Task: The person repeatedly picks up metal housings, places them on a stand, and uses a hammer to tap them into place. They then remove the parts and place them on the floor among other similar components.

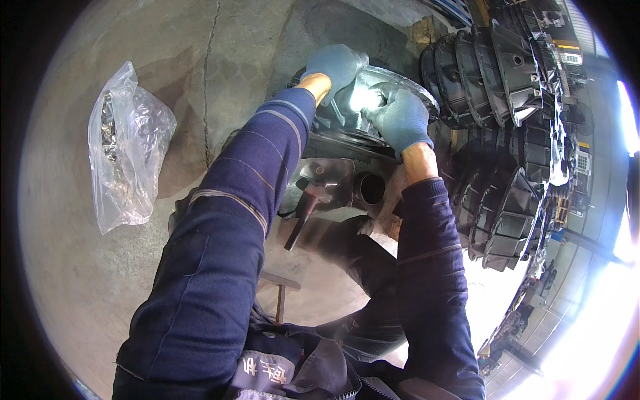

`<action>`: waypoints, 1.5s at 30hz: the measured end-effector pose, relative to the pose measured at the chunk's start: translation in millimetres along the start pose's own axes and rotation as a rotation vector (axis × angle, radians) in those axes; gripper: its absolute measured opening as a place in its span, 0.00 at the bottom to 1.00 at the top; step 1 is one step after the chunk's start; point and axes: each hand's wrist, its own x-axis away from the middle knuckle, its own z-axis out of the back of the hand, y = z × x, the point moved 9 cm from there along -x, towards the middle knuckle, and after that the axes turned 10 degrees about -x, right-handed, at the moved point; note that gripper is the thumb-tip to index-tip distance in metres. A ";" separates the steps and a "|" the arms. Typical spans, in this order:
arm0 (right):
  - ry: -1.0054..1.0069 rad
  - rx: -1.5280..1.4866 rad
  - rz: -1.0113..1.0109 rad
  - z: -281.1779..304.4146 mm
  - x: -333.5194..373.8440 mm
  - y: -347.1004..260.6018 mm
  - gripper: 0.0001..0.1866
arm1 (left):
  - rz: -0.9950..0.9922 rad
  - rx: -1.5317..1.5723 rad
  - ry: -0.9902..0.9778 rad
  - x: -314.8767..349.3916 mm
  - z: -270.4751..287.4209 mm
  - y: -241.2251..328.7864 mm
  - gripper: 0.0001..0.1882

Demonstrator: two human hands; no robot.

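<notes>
In front of me is a round, grey metal housing [340,113] with a flanged rim, tilted on a dark support. My left hand [339,68], in a blue-grey glove, is closed over its far left edge, with the fingertips hidden behind. My right hand [405,120], gloved alike, reaches into the housing from the right. Its fingers are bent together beside a very bright spot, and what they hold, if anything, cannot be made out. Below the housing, a hammer [309,203] lies with its head on a metal block [339,175] that has a round dark opening.
Stacks of dark ribbed housings [493,213] stand close on the right. A clear plastic bag [127,153] with small shiny metal parts lies on the concrete floor [180,40] at left. A T-shaped metal bar [280,293] is near my legs.
</notes>
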 end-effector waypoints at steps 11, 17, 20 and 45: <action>-0.068 0.027 -0.056 -0.5 -4.3 -4.1 0.25 | -0.003 -0.011 0.012 2.3 1.9 1.0 0.27; -0.070 0.015 -0.034 -5.0 -6.5 -2.3 0.26 | 0.010 0.003 0.012 0.9 -0.4 -0.1 0.28; -0.064 0.036 -0.036 -6.4 -7.2 0.8 0.26 | 0.002 0.004 0.013 -0.6 -2.1 -0.6 0.28; 0.120 -0.903 -0.796 -352.3 331.2 112.5 0.33 | 0.013 -0.031 0.037 -8.8 -10.1 -8.1 0.29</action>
